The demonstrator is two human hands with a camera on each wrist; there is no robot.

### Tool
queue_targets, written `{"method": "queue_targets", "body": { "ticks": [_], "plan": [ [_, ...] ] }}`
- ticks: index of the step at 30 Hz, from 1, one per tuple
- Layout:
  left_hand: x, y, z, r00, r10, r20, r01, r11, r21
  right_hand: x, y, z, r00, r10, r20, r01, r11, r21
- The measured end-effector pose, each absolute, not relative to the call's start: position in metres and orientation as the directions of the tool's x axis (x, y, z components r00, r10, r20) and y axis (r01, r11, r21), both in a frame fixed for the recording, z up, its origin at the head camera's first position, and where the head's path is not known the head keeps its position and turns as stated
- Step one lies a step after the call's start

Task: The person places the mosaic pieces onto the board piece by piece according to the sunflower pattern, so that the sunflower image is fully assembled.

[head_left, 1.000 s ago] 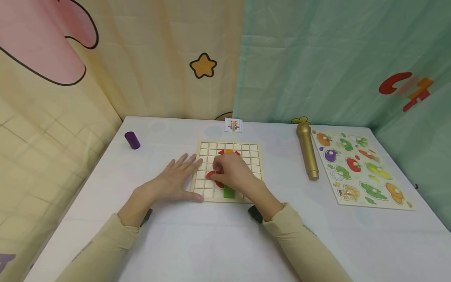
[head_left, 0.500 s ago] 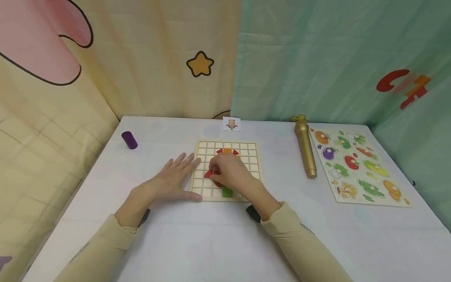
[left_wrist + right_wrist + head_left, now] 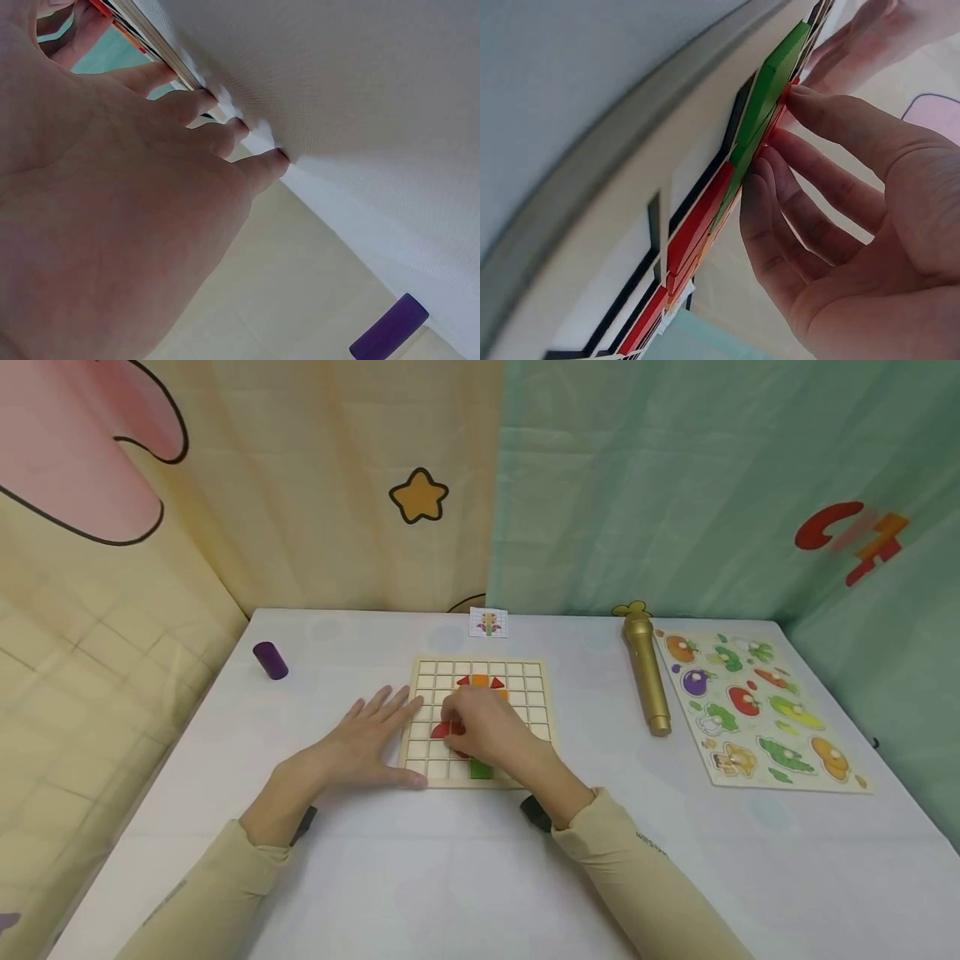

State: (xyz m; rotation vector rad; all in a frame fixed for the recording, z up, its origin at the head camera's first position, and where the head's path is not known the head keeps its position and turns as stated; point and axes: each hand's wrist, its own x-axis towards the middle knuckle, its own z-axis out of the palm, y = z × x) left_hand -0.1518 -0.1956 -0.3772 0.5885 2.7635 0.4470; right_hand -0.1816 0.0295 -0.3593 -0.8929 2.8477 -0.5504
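Note:
A pale wooden grid board [image 3: 534,693] lies on the white table with coloured pieces set in its cells. My left hand [image 3: 363,743] is spread beside it, its thumb and a fingertip at the board's left edge. With bent fingers, my right hand [image 3: 491,727] pinches a red piece [image 3: 785,97] over the board, thumb on one side and fingertips on the other. Another part of the red shape [image 3: 441,730] shows left of those fingers. Green pieces [image 3: 481,769] sit just below the hand; an orange piece [image 3: 480,680] between red triangles is above it. The hand hides the board's middle.
A small picture card [image 3: 488,622] lies behind the board. A purple cylinder [image 3: 271,661] is at the back left. To the right are a gold microphone-shaped stick [image 3: 647,677] and a vegetable puzzle board [image 3: 761,727].
The head view has shifted slightly, so everything sits a little further left in it. My right fingers stay at the red piece, and my left hand keeps its place at the board's edge.

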Motion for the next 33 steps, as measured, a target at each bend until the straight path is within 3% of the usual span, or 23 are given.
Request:
{"method": "queue_targets", "body": {
  "ticks": [14, 19, 26, 33],
  "plan": [
    [-0.153, -0.197, -0.375, -0.873, 0.437, -0.216, 0.348, 0.869, 0.352, -0.181, 0.029, -0.359, -0.831, -0.556, 0.015, -0.521, 0.768, -0.372],
    [-0.154, -0.197, -0.375, -0.868, 0.448, -0.215, 0.361, 0.866, 0.346, -0.181, 0.036, -0.354, -0.836, -0.547, 0.052, -0.512, 0.74, -0.437],
    [-0.153, -0.199, -0.376, -0.874, 0.438, -0.212, 0.352, 0.869, 0.348, -0.182, 0.068, -0.348, -0.872, -0.481, 0.093, -0.451, 0.714, -0.535],
    [-0.151, -0.206, -0.376, -0.881, 0.423, -0.214, 0.335, 0.875, 0.348, -0.181, 0.112, -0.347, -0.91, -0.404, 0.09, -0.39, 0.766, -0.512]
  ]
}}
